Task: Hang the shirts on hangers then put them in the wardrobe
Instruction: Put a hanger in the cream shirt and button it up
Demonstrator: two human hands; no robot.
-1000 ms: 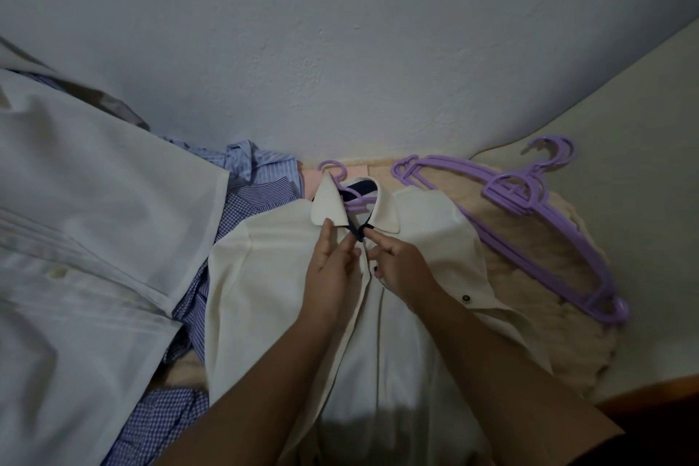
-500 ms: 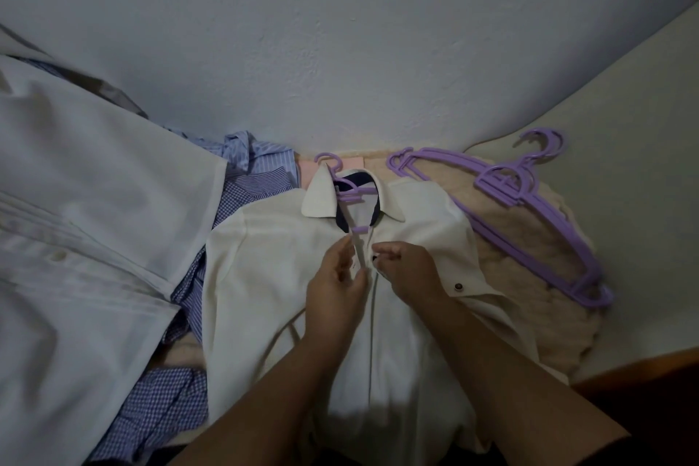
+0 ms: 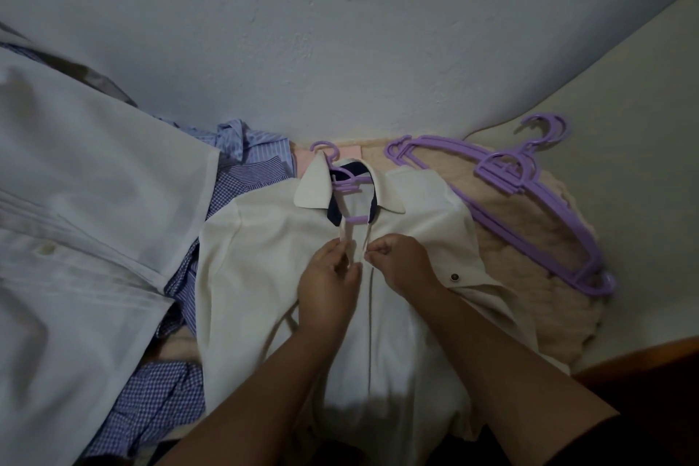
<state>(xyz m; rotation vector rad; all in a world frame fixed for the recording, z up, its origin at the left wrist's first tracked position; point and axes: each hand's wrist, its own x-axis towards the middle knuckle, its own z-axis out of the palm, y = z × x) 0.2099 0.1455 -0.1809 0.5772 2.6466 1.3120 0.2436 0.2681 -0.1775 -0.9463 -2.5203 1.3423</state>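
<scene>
A cream shirt (image 3: 264, 269) lies flat in front of me, collar toward the wall. A purple hanger (image 3: 346, 182) sits inside it, its hook and crossbar showing at the open neck. My left hand (image 3: 329, 287) pinches the left edge of the front placket just below the collar. My right hand (image 3: 401, 261) pinches the right edge of the placket beside it. The two hands are almost touching at the top of the closed front.
Several spare purple hangers (image 3: 529, 200) lie on a fluffy beige cover (image 3: 522, 269) to the right. A pale white shirt (image 3: 75, 238) and blue checked and striped shirts (image 3: 242, 178) are heaped at the left. A blue-grey wall (image 3: 340, 30) stands close behind.
Both hands have moved down from the collar to the placket a little below it. The collar now lies spread, showing more of the hanger.
</scene>
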